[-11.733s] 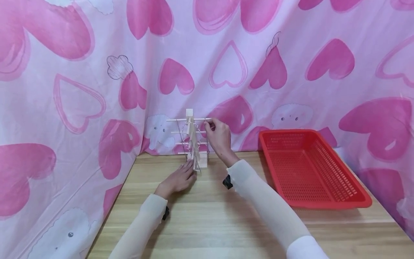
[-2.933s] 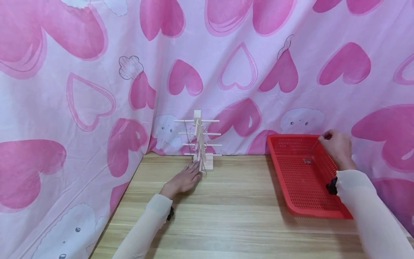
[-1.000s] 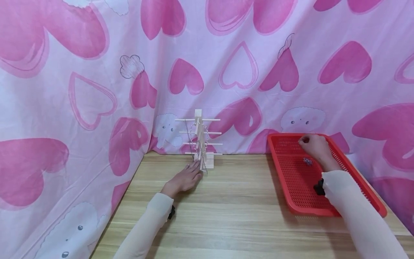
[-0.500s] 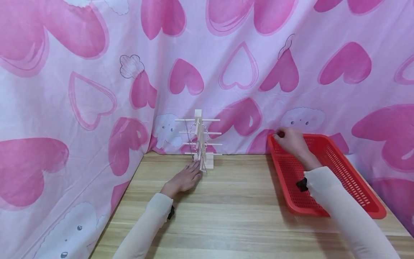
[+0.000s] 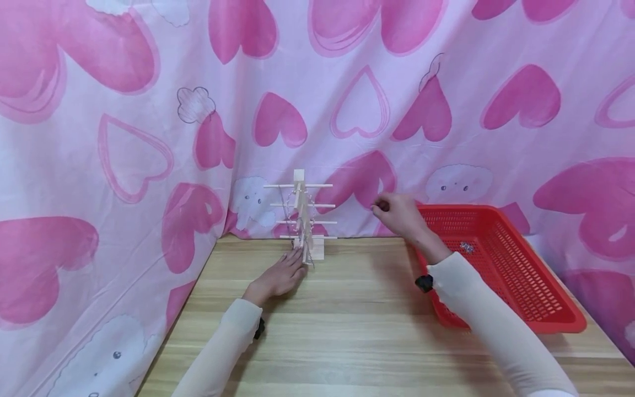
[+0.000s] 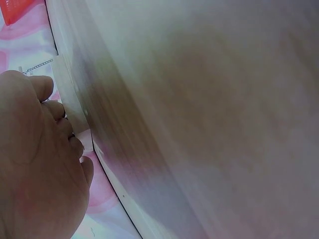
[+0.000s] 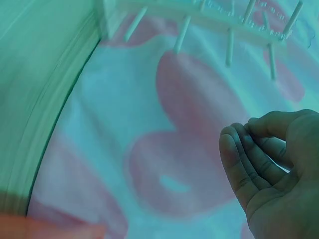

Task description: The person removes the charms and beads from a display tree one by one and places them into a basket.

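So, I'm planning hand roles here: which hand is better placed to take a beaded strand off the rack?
Probably the right hand: it's raised between the wooden rack and the red basket, with nothing visible in its fingers. The left hand rests low at the rack's foot, seemingly steadying it.

Impossible to read any text, label, brand, number or sign, whether on the red perforated plastic basket or the pink heart-printed cloth.

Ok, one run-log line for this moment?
left hand: at foot of wooden rack | right hand: between rack and red basket, nothing visible held | rack: beads, chain hanging | basket: silvery item inside
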### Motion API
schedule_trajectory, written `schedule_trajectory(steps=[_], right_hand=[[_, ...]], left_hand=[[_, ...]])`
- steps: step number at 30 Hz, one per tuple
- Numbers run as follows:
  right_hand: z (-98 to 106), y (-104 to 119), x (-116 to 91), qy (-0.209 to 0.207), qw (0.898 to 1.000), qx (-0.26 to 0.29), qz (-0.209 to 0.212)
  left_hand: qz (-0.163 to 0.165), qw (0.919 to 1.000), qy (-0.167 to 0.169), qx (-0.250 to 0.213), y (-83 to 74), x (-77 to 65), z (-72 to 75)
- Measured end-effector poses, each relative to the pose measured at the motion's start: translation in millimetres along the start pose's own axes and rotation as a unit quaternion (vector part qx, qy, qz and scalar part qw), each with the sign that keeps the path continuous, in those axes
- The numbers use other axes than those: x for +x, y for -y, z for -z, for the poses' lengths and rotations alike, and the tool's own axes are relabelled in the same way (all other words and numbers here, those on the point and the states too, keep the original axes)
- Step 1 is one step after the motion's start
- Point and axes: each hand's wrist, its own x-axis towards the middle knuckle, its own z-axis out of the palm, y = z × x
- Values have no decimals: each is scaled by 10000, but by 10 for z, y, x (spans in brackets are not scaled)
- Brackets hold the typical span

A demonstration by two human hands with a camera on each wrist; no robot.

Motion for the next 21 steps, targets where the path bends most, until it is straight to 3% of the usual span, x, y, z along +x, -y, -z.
schedule_trajectory(steps=[8,13,21], right_hand=[[-258,371,57,89,9981,234,555],[-444,585,77,275,9967,385,653],[-738,810,127,470,9909,657,1077]], left_hand=[[-2,9999,3,-129,12,-5,-2],[11,10000,24,-20,37,7,-27],[-77,9999,-79,-128,-8,-14,9]])
